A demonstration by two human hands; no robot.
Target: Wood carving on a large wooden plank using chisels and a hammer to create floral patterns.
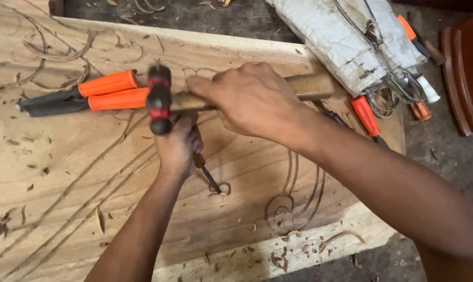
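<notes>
right hand [252,99] grips hammer [160,99] | left hand [178,146] holds chisel [207,175] on carved wooden board [64,172]

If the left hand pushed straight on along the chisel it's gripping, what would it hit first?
The left hand angles its chisel down and to the right, and the tip already sits on the wooden panel at a small carved curl. It would likely meet that wood first, though depth is hard to judge.

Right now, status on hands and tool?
Left hand gripping chisel, tip on wood panel. Right hand holding hammer above it. Nothing in the way.
</notes>
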